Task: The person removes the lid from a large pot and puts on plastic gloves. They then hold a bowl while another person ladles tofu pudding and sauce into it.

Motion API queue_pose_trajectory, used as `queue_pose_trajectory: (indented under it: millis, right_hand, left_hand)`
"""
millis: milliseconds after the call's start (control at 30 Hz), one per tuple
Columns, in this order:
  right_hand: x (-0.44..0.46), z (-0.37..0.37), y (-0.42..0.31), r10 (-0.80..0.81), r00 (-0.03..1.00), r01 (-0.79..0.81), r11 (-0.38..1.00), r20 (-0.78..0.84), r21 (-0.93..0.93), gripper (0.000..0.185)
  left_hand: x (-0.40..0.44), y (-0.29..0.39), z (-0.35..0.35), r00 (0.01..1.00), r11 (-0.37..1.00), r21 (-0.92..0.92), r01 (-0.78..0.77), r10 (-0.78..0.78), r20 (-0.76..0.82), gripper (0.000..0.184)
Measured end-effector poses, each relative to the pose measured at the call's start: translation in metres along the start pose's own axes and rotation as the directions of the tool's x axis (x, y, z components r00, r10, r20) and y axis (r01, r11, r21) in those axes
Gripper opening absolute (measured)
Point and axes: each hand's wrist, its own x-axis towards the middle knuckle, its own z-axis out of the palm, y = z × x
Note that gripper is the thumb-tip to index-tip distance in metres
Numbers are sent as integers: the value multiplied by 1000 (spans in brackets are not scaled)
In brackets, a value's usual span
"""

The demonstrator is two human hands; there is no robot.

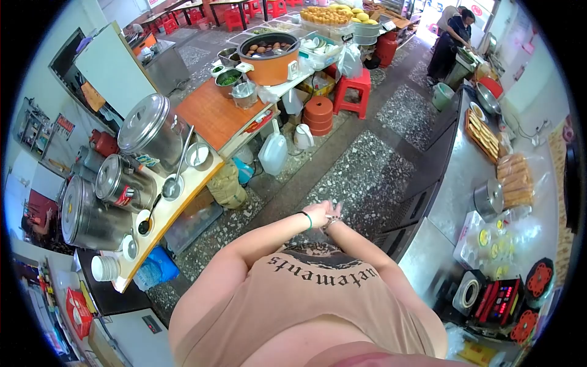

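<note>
Both of my hands meet in front of my body, above the speckled floor (367,165). My left hand (317,214), with a green band at its wrist, touches my right hand (333,211), which has a beaded bracelet. The fingers overlap and look bent together; whether anything small lies between them is too small to tell. To the left of them stands the counter (160,229) with large lidded steel pots (92,211) and a ladle (181,165). On the right runs the steel counter (400,269).
An orange cooker (268,64) with eggs stands ahead, near a red stool (353,95) and a white jug (273,153). Fried dough sticks (483,136), a small pot (488,197) and an induction cooker (498,301) are at the right. A person (452,43) works at the far right.
</note>
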Motion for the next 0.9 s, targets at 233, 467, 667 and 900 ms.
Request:
queue_pose_trajectory:
  millis: [233,467,667,900]
  right_hand:
    - [3,-1,-6,-5,1000,5,1000,3,-6,35]
    - [6,2,-8,-10,1000,10,1000,15,-19,35]
    - [7,0,-7,-6,1000,7,1000,19,-22,36]
    - [6,0,-7,-1,1000,2,999,23,-32,37]
  left_hand:
    - [26,0,2,994,867,498,16,41,-103,23]
    - [18,-7,4,961,907,384,-173,241,-136,24]
    - [20,-8,9,969,911,369,-182,230,-89,23]
    - [10,4,1,973,926,339,-165,209,-98,21]
